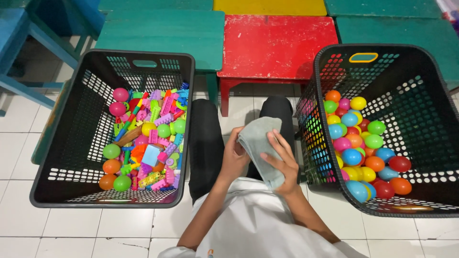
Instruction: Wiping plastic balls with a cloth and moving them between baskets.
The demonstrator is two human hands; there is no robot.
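Note:
A grey-green cloth (260, 138) lies folded over my lap between both hands. My left hand (233, 157) grips its left side, fingers curled around the fold. My right hand (282, 160) presses flat on the cloth's right part, fingers spread over it. Whether anything is wrapped inside the cloth is hidden. I sit with my black-trousered legs (204, 143) between two black plastic baskets.
The left basket (71, 143) holds mixed bright toys: building blocks and several balls. In the right basket (420, 105) lie several coloured plastic balls (356, 148). Small red (277, 43), green (162, 33) and yellow tables stand ahead on the white tiled floor.

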